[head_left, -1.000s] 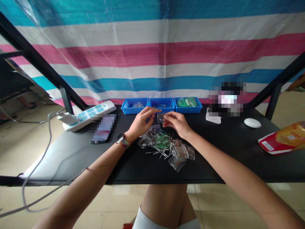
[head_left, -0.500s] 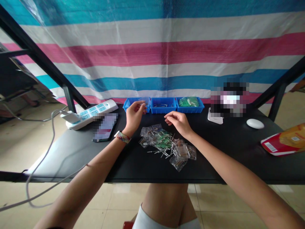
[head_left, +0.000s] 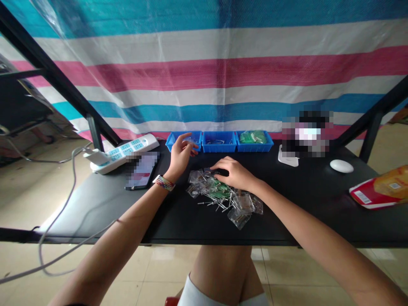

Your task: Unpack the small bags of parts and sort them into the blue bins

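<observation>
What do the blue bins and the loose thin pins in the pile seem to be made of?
Blue bins: probably plastic, slightly glossy, judging by even colour and thin walls. Loose thin pins: likely metal, silvery with bright glints; which metal is unclear.

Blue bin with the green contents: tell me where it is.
In the head view, that blue bin stands at the far side of the black table, rightmost of three, beside the middle bin and before the striped sheet.
</observation>
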A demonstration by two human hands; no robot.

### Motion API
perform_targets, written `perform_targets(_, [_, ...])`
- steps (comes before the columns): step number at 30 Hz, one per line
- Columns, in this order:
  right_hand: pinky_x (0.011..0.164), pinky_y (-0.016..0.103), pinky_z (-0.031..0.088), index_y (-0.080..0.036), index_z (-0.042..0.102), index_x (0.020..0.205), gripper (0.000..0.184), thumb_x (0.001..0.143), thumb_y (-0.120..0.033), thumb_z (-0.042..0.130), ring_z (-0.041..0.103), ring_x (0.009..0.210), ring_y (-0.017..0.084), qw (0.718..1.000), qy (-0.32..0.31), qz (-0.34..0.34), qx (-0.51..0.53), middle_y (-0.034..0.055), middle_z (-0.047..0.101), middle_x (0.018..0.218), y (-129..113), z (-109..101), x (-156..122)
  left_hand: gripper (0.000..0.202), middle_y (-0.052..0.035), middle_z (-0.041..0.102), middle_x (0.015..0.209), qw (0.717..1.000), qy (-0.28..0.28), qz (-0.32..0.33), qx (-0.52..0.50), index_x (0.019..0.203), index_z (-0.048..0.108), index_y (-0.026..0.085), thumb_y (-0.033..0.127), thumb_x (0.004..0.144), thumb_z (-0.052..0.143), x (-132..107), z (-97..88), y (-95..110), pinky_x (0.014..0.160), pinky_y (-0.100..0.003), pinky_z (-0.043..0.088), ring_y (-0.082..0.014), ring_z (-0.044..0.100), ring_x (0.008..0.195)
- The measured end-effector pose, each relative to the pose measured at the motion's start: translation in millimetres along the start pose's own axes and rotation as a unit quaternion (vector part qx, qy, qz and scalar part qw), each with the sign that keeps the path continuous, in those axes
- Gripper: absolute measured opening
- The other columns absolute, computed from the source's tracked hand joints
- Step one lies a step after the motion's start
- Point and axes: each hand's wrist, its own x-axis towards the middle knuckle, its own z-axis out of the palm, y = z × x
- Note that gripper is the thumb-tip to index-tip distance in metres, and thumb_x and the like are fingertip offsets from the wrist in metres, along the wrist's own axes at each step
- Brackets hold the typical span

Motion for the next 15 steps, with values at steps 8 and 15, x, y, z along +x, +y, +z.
perform_targets(8, [0.090,0.039,0.056,-0.020,0.077,0.096,0.014,0.101,-0.013,0.066,0.073,0.094,0.024,0.994,0.093,0.031,0.041,0.0067,0.080,0.097,0,2,3,0.030,-0.0042,0.077,0.095,0.980,-0.132,0.115,0.097,0.125,0.073,0.019,0.021,0.096,0.063,-18,9.7,14,0.069,-0.025,0.058,-0.0148,0.075,0.077])
perform_targets(15, [0.074,0.036,0.061,-0.020,0.075,0.096,0.035,0.094,-0.055,0.078,0.074,0.074,0.021,0.917,0.176,0.161,0.319,0.0050,0.078,0.082,11,4,7,0.041,-0.0104,0.071,0.129,0.910,-0.204,0.305,0.192,0.140,0.073,0.027,0.015,0.102,0.064,-29,15.8,25,0.079,-0.029,0.063,-0.0165,0.073,0.098])
